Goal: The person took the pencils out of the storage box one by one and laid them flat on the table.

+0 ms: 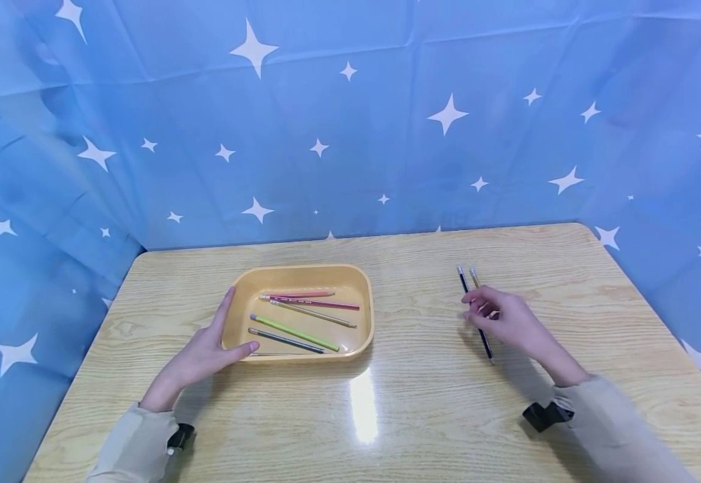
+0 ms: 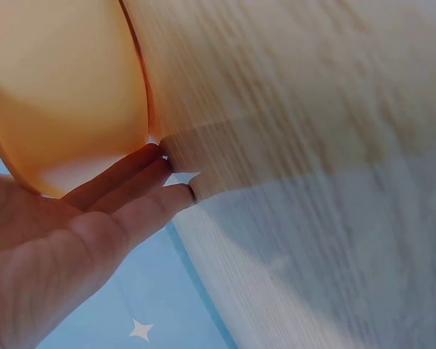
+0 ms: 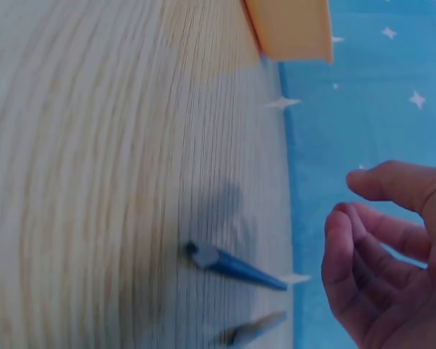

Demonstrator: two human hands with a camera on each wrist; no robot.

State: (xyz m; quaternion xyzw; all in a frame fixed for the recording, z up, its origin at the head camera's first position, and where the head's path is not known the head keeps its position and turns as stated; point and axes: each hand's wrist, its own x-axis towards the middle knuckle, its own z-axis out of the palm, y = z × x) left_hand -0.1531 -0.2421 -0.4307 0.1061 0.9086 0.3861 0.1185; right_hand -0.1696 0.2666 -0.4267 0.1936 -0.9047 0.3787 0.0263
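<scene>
- Head view: left hand [image 1: 204, 352], fingers straight, touches the tray [image 1: 302, 276].
- Right of the tray, right hand [image 1: 504, 316]: grip released above dark pencil [image 1: 486, 343].
- Likely light, stiff; pinch mid-shaft.

No words, numbers or brand names can be read. A dark red pencil [image 1: 332, 304] in the yellow tray [image 1: 314, 270] carries small pale marks along its side, too tiny to make out as letters or figures.
</scene>
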